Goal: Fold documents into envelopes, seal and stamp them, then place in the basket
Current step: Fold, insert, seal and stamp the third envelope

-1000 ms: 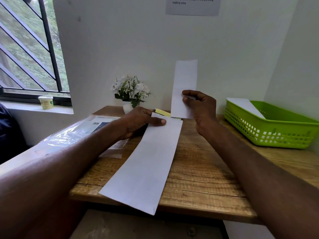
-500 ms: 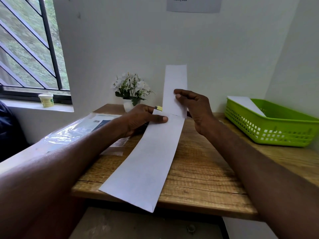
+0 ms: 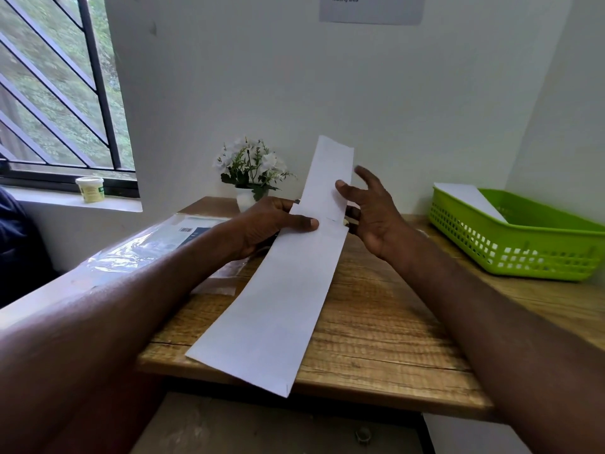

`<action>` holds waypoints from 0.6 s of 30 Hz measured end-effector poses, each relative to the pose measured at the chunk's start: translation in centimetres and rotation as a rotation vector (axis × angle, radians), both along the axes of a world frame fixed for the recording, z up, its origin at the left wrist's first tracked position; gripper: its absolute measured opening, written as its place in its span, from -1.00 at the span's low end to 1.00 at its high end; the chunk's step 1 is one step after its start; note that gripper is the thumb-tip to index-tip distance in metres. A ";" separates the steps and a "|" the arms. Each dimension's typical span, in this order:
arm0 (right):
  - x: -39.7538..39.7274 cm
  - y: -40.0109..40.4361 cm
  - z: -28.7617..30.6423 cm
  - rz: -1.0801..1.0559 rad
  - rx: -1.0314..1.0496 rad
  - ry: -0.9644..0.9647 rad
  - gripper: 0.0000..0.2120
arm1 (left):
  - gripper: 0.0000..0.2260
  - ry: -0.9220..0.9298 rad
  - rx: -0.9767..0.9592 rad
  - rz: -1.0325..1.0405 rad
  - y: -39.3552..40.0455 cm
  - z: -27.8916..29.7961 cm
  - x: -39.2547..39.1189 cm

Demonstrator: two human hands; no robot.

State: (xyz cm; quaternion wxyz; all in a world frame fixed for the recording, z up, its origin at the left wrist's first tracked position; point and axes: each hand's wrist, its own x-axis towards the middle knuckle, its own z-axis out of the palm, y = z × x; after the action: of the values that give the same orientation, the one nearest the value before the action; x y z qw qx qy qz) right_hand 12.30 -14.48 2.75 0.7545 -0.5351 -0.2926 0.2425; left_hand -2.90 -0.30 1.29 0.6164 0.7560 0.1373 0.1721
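A long white envelope (image 3: 271, 306) lies slanted across the wooden table (image 3: 376, 322), its near end past the front edge. My left hand (image 3: 268, 224) grips its far end, thumb on top. A folded white document (image 3: 329, 178) stands tilted above that end, its lower edge meeting the envelope's mouth. My right hand (image 3: 370, 211) holds the document, thumb on its front and lower fingers behind it, with the index finger spread out to the right. The green basket (image 3: 523, 250) sits at the right with a white envelope (image 3: 468, 198) inside.
A clear plastic packet (image 3: 154, 247) with printed sheets lies at the table's left. A small pot of white flowers (image 3: 250, 172) stands against the back wall. On the window sill sits a small tub (image 3: 90, 189). A notice (image 3: 370, 8) hangs on the wall.
My right hand has carried the folded document left and down until its lower edge meets the envelope's far end. Its fingers have spread. My left hand has stayed put.
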 end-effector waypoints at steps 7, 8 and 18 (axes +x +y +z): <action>0.2 -0.6 0.1 -0.048 -0.029 0.134 -0.55 | -0.68 0.040 0.048 -0.029 -0.4 -0.1 -0.1; 0.2 -0.6 0.1 -0.052 -0.030 0.128 -0.59 | -0.70 0.042 0.057 -0.029 -0.5 0.0 -0.1; 0.8 -0.7 0.0 -0.012 -0.194 0.104 -0.62 | -0.70 0.011 0.004 0.023 -0.1 -0.1 0.0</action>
State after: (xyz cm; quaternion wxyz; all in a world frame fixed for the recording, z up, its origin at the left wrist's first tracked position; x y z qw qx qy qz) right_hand 13.12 -15.22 2.71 0.7148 -0.5939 -0.2249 0.2927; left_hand -2.87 -0.38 1.21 0.6121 0.7566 0.1488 0.1754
